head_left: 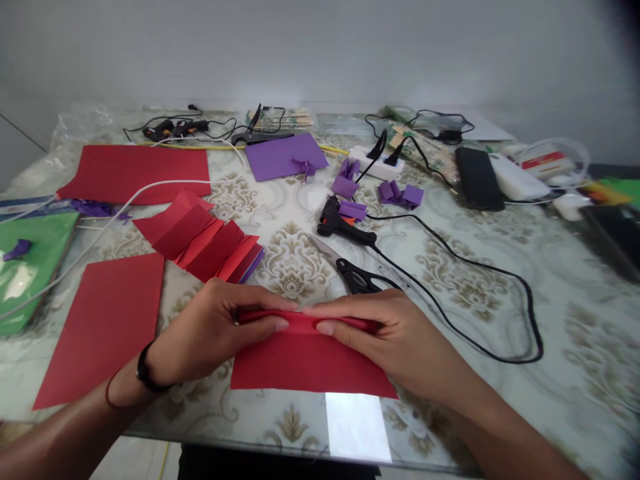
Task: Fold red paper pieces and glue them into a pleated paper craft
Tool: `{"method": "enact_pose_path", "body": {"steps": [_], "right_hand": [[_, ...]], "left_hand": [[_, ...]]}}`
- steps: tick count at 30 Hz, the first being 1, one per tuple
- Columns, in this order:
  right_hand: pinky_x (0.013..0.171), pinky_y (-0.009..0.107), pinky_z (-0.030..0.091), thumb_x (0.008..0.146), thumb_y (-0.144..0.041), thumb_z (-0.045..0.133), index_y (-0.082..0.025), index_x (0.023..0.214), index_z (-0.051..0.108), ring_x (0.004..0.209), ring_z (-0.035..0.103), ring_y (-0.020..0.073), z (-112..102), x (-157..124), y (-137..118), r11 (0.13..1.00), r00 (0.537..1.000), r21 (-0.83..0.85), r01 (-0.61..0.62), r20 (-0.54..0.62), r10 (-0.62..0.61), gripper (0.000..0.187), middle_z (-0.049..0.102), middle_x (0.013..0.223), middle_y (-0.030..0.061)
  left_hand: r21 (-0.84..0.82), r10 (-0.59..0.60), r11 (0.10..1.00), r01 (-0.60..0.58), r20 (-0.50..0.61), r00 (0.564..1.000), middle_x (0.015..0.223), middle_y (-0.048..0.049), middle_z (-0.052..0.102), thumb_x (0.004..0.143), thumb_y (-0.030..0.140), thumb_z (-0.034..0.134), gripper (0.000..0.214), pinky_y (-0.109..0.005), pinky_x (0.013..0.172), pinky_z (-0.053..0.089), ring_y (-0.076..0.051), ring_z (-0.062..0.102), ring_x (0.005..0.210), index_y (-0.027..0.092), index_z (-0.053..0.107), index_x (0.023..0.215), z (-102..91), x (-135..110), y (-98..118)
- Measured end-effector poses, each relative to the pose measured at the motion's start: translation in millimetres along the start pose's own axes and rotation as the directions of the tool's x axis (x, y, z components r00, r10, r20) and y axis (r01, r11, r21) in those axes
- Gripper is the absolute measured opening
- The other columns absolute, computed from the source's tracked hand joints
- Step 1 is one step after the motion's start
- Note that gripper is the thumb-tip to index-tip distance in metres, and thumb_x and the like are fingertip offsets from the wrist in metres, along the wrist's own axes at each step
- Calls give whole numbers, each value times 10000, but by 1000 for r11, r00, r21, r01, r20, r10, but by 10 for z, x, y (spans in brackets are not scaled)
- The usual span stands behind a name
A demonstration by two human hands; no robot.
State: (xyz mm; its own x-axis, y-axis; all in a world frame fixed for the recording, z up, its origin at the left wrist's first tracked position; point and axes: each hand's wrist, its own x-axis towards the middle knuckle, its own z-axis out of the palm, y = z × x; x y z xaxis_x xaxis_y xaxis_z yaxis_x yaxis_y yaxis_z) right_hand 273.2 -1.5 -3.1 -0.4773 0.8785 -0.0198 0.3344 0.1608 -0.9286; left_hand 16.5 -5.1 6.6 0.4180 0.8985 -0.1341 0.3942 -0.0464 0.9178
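A sheet of red paper (313, 363) lies in front of me, its far edge folded over. My left hand (225, 320) pinches that fold between thumb and fingers. From the other side, my right hand (380, 327) grips the same fold, the two thumbs a little apart near its middle. Just beyond my left hand sits a pleated stack of red paper (203, 237) with a purple edge showing. Black-handled scissors (357, 273) rest past my right hand, which hides part of the handles. Behind them is a black glue gun (345, 227) on its cord.
More red sheets (107, 320) lie at the left, beside a green pack (35, 267). Toward the back are a purple sheet (285, 157), folded purple pieces (400, 195) and a white power strip (377, 163). A black phone (479, 179) lies right. The glue gun's cord (530, 300) loops across the right side.
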Motion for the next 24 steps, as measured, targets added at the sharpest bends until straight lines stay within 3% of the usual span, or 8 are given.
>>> {"method": "enact_pose_path", "body": {"steps": [9, 18, 24], "right_hand": [[769, 185, 631, 949, -220, 720, -403, 1112, 853, 806, 803, 132, -44, -9, -35, 998, 1000, -61, -14, -16, 13, 279, 867, 984, -66], [715, 120, 603, 943, -186, 726, -382, 1095, 857, 750, 790, 93, -54, -11, -35, 995, 998, -93, 44, -36, -48, 280, 868, 942, -81], [688, 153, 618, 948, -199, 719, -370, 1092, 861, 761, 802, 118, -20, 2, -27, 996, 998, -72, 49, -22, -50, 264, 869, 946, -64]], "left_hand": [[-70, -27, 997, 36, 121, 992, 1065, 24, 858, 991, 217, 677, 250, -174, 803, 607, -155, 790, 995, 301, 825, 1174, -113, 14, 28], [-92, -30, 995, 44, 147, 989, 1133, 0, 845, 998, 206, 663, 257, -215, 854, 616, -177, 787, 1038, 271, 810, 1198, -157, 3, 48], [-93, -72, 992, 85, 135, 988, 1131, -14, 846, 965, 242, 697, 252, -218, 831, 612, -184, 787, 1023, 241, 811, 1190, -101, 7, 38]]}}
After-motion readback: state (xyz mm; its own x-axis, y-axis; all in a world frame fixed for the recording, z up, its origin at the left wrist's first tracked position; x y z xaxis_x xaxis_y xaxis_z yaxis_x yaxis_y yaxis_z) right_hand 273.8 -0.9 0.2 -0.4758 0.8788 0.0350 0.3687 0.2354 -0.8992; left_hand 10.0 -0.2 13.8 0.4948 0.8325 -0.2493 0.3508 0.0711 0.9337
